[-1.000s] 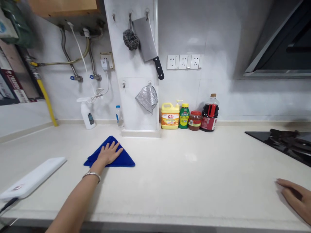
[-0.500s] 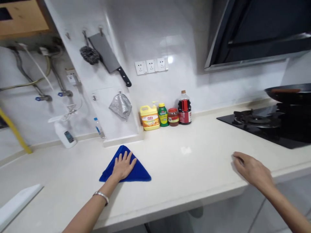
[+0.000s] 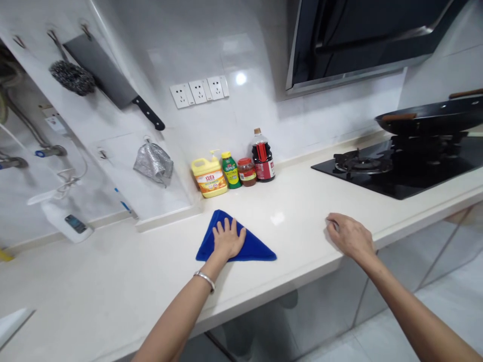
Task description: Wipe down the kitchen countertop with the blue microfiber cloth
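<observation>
A blue cloth, folded into a triangle, lies flat on the pale countertop. My left hand presses on it palm down, fingers spread, with a silver bangle at the wrist. Further right, my right hand rests near the counter's front edge. Its fingers are curled in loosely, and I see nothing in them. Bare countertop separates this hand from the cloth. Behind the cloth, against the wall, stand a yellow detergent jug, a green bottle, a red-lidded jar and a dark sauce bottle.
A black gas hob with a wok sits to the right beneath a range hood. On the left pillar hang a cleaver, a scrubber and a silvery cloth. A white bottle stands further left.
My left hand has slid the blue cloth rightward along the counter, past the pillar's corner. The view has turned to the right. My right hand still rests near the front edge.
</observation>
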`<state>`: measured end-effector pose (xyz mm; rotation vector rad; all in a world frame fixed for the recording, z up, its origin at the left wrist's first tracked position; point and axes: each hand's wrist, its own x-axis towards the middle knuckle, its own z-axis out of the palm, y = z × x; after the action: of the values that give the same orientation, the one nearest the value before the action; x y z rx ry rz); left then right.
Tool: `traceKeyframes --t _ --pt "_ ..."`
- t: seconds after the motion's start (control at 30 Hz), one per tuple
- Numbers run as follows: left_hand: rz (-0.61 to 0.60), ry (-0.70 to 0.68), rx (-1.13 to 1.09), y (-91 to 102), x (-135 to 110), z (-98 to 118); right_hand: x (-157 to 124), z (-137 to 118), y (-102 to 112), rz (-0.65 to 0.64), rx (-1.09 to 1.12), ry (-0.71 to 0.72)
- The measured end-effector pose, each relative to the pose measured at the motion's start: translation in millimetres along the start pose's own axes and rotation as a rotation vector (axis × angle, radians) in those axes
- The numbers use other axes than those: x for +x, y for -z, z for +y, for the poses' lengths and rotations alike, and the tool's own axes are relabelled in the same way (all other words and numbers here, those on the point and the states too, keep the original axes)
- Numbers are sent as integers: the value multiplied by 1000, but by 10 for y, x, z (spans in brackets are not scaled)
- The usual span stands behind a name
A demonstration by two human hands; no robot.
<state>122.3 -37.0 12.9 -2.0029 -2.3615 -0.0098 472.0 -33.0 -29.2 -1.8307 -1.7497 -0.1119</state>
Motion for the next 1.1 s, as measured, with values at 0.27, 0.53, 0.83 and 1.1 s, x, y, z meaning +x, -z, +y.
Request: traceKeyframes --t 0.27,0.53,0.83,1.1 --pt "-41 -195 -74 23 -403 169 3 95 -17 -36 66 -22" --pt "2 -300 -104 -52 -971 -334 16 119 20 -56 78 -48" --pt "-63 -164 -107 -11 -1529 -1397 7 163 23 -86 49 -86" --pt "7 30 -115 -125 -1712 -2762 -3 142 74 -156 -13 -138"
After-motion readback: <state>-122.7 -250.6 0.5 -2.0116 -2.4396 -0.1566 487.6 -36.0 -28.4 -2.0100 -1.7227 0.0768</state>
